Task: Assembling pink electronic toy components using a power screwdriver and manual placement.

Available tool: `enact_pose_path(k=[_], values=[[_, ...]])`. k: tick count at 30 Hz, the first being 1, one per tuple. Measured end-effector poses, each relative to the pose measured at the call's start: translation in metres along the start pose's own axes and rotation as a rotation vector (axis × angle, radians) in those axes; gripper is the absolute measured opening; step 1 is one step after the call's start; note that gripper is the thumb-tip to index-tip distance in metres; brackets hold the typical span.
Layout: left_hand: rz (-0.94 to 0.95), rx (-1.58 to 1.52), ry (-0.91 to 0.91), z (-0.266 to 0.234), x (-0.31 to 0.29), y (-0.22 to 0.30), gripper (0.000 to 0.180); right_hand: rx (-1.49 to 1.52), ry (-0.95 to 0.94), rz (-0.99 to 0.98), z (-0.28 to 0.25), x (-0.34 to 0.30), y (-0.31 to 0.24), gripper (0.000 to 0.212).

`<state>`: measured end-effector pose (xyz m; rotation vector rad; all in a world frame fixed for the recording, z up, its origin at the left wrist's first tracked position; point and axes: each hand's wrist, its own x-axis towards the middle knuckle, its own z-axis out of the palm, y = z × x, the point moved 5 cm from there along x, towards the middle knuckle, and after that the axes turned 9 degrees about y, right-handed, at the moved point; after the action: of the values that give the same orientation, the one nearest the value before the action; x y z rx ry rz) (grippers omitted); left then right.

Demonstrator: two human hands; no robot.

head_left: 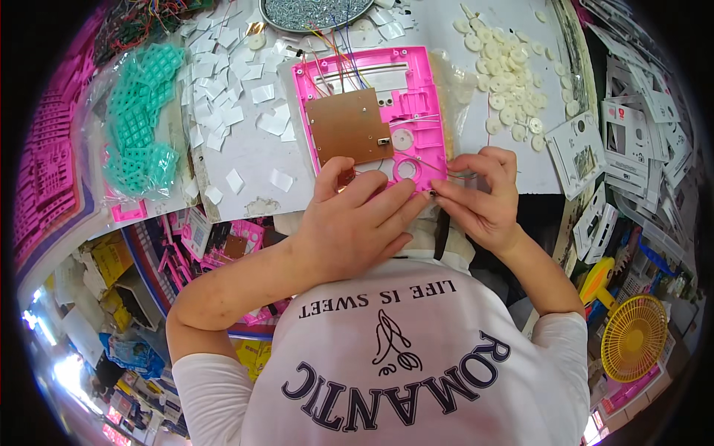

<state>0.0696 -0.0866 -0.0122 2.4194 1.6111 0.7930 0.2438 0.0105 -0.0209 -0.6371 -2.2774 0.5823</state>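
A pink plastic housing (436, 111) lies open side up on the worktable in front of me. A brown circuit board (348, 125) sits in its left part, with red, yellow and blue wires running off the far side. My left hand (357, 215) reaches over the near edge, its fingers on the housing and the board's near edge, gripping it. At the near right corner my right hand (483, 195) pinches a small dark metal part (433, 193) between thumb and index finger. Thin wires pass by its fingers. The left index fingertip is close beside that part.
Loose white paper pieces (262, 94) lie left of the housing, cream plastic discs (508, 115) to its right. A round tray of metal screws (316, 15) stands beyond. Bagged turquoise keypads (141, 119), stacked pink parts (59, 163), white printed panels (628, 141) and a yellow fan (634, 338) surround me.
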Motion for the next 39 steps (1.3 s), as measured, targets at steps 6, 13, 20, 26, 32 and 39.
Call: enact_pose_path(k=[6,13,20,26,32,39], values=[[0.021,-0.034,0.021,0.003,-0.001,-0.002,0.062,-0.092,-0.048,-0.095,-0.007,-0.006,-0.011,0.044],[0.031,-0.051,0.018,0.004,0.001,-0.001,0.062,-0.173,-0.139,-0.165,-0.013,-0.003,-0.018,0.049],[0.094,0.051,0.012,0.005,0.001,0.003,0.055,-0.41,-0.455,-0.253,-0.017,0.02,-0.045,0.041],[0.094,0.045,0.056,0.003,0.001,-0.003,0.05,-0.023,-0.348,0.108,0.008,0.111,-0.009,0.014],[0.014,-0.23,0.077,-0.003,0.006,-0.008,0.042,-0.35,-0.298,0.124,0.079,0.154,0.014,0.021],[-0.434,0.108,0.423,-0.034,0.043,-0.099,0.027,-0.132,-0.205,0.309,0.073,0.148,0.02,0.017]])
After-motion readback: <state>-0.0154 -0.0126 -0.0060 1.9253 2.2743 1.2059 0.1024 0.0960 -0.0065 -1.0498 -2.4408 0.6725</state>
